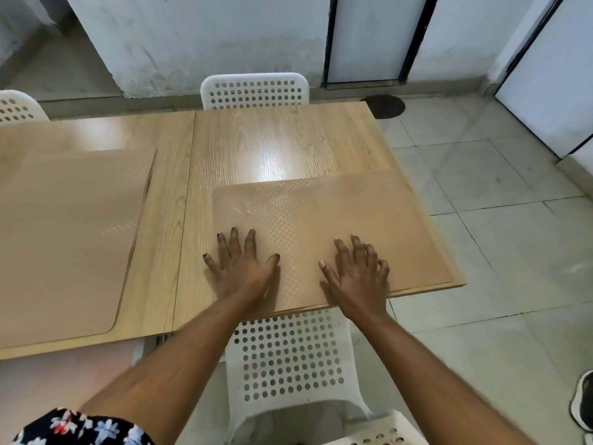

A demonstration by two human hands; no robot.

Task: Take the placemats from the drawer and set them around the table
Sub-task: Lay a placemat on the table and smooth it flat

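Head view: both hands are seen pressed flat, fingers spread wide and nothing grasped, on a tan translucent placemat (324, 232) laid at the near right corner of the wooden table (276, 139), the left hand (242, 268) being placed on the mat's near left corner and the right hand (359, 274) near the middle of its near edge. A stack of further placemats (67, 236) is seen lying on the left part of the table along its near edge, well apart from the hands. White perforated chairs are set at the near edge (288, 354) and the far edge (255, 89) of the table.
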